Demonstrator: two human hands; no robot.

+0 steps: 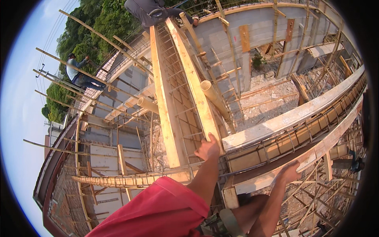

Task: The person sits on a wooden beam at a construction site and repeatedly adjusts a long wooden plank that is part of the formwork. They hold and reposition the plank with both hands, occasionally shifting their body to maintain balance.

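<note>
My left hand [208,147] grips the near end of a long wooden plank [194,85], one finger stretched along its face and the others curled at its inner edge. A matching plank [164,106] runs beside it on the left. Between the two lies a cage of steel rebar [181,79]. My right hand [289,173] is closed over the outer formwork board [260,176] of the crossing beam, lower right. Rebar with stirrups [292,145] sits in that beam's trough, which bends off to both sides.
A co-worker [146,12] sits at the planks' far end; another person [81,73] perches on the left wall. Bamboo poles [216,100] stick out around the formwork. Far below lies rubble-strewn ground [268,104], with a grey block wall [221,43] behind and scaffolding [312,193] lower right.
</note>
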